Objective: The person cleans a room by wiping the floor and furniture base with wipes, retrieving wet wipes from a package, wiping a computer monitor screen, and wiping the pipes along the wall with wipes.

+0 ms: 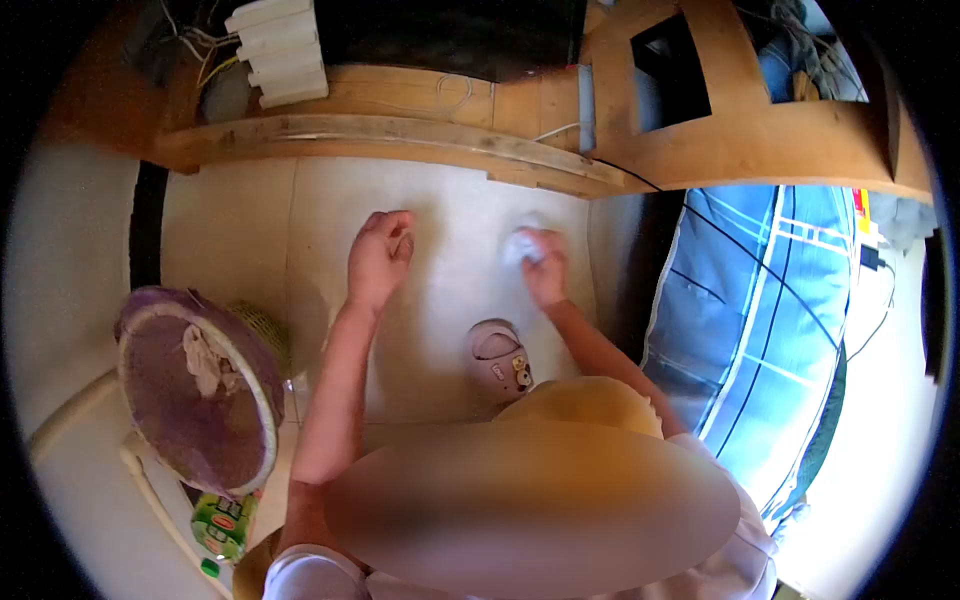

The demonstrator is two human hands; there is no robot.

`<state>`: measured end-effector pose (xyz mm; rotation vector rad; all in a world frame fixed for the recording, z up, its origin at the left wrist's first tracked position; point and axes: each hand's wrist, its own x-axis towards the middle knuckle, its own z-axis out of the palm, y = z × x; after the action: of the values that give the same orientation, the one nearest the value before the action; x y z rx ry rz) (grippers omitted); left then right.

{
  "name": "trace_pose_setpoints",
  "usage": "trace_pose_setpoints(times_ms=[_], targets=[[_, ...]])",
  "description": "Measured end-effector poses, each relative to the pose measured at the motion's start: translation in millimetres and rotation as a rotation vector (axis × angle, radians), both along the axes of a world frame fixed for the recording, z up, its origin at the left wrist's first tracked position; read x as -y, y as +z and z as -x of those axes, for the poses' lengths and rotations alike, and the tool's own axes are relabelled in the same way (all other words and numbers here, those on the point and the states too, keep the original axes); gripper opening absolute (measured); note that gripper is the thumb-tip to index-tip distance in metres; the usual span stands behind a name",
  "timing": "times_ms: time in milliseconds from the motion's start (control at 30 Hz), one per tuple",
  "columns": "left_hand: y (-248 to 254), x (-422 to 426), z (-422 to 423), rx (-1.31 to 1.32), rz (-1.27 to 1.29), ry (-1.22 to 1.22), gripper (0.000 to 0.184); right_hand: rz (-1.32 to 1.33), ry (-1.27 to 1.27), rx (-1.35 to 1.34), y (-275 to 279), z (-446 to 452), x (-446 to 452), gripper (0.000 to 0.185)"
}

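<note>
My left hand hovers above the pale floor with its fingers loosely curled, the thumb apart from them and nothing visible between. Over to the right, my right hand is closed around a crumpled white tissue, close to the floor and smeared a little by motion. Between my forearms a pink clog with small charms shows near my knee; part of it is hidden.
A waste bin with a purple liner and crumpled paper inside stands left. Beside it lies a green-labelled bottle. A wooden desk frame with a white power strip crosses ahead. Right, a blue fabric piece has cables across it.
</note>
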<state>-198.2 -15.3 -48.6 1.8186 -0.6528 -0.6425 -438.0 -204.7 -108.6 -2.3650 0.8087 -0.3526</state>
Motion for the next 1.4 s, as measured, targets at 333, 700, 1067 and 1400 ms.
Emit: trace_pose_setpoints(times_ms=[333, 700, 1067, 1400], targets=[[-49.7, -23.0, 1.5, 0.350, -0.241, -0.008, 0.029, -0.454, -1.204, 0.803, -18.6, 79.2, 151.3, 0.041], [-55.7, -41.7, 11.5, 0.424, -0.307, -0.089, 0.035, -0.894, -0.701, 0.920, -59.3, 31.3, 293.2, 0.046], [-56.4, -28.7, 6.5, 0.450, -0.369, -0.083, 0.030, -0.865, -0.679, 0.763, -64.6, -11.7, 338.3, 0.040], [-59.9, 1.7, 14.4, 0.463, -0.326, -0.162, 0.024, -0.798, -0.669, 0.681, -54.9, -6.3, 351.4, 0.035]])
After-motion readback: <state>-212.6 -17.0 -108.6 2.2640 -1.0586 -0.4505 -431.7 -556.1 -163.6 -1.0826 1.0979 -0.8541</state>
